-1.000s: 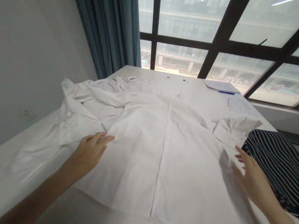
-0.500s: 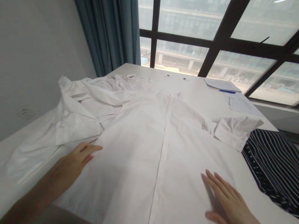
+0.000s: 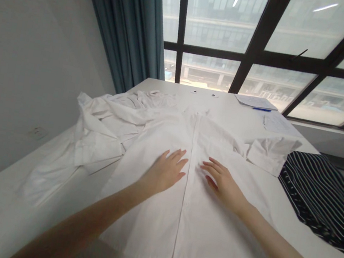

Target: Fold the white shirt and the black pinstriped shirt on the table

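Note:
A white shirt (image 3: 146, 211) lies spread on the table, its front placket running down the middle and its hem toward me. Just left of the placket, my left hand (image 3: 167, 169) is over the cloth with fingers spread. On the other side of the placket is my right hand (image 3: 220, 181), fingers apart and slightly bent, at the shirt's upper front. Neither hand holds anything; whether the right one touches the fabric I cannot tell. The shirt's right-side sleeve (image 3: 270, 154) is bunched outward near the striped cloth.
More crumpled white fabric (image 3: 98, 148) lies on the left of the white table (image 3: 220, 106). A black-and-white striped cloth (image 3: 326, 195) rests at the right edge. Papers (image 3: 255, 102) and a blue pen (image 3: 261, 109) are at the back right, before the window. A blue curtain (image 3: 126, 23) hangs behind.
Both hands have moved inward and farther up the shirt, from its two sides to either side of the placket. The camera view has shifted slightly.

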`<state>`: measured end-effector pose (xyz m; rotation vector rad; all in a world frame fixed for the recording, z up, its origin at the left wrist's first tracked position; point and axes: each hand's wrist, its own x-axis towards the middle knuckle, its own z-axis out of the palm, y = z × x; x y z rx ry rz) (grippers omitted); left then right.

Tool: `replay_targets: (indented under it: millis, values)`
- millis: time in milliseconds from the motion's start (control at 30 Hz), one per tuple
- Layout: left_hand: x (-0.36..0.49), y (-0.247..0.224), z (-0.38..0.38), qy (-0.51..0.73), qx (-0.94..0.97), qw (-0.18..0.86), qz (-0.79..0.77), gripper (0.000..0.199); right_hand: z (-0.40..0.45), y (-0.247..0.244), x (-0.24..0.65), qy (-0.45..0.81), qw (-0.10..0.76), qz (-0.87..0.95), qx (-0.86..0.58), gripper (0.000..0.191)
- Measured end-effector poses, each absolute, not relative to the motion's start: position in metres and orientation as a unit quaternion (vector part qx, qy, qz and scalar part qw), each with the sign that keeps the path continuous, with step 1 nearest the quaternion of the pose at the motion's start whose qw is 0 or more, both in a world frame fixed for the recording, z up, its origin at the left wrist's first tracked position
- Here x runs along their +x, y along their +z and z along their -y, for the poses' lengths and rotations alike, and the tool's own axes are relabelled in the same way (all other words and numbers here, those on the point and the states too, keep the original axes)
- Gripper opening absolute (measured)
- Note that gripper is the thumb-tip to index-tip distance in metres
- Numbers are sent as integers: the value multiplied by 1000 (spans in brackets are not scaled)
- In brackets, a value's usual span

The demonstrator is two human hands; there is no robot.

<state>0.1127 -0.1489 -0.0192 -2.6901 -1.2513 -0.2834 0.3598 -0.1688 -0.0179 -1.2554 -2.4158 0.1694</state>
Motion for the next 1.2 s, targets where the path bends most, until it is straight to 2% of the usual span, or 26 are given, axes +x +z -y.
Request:
replay_targets:
  millis: [200, 500, 767, 1067, 1200]
  values:
    - [118, -53, 140, -91, -897, 28, 432, 56, 155, -48, 362, 41, 136, 835, -532, 45]
    - [52, -50, 106, -87, -862, 67, 494, 52, 147, -57, 414, -22, 92, 767, -635, 53]
    - [1, -55, 97, -100, -799, 84, 588, 53, 147, -67, 440, -70, 122, 737, -661, 50]
    - [7, -44, 105, -141, -809, 82, 565, 45, 133, -61, 460, -27, 226, 712, -664, 45]
    - [27, -31, 90, -137, -803, 95, 572, 41, 102, -42, 476, -40, 227, 676, -700, 45]
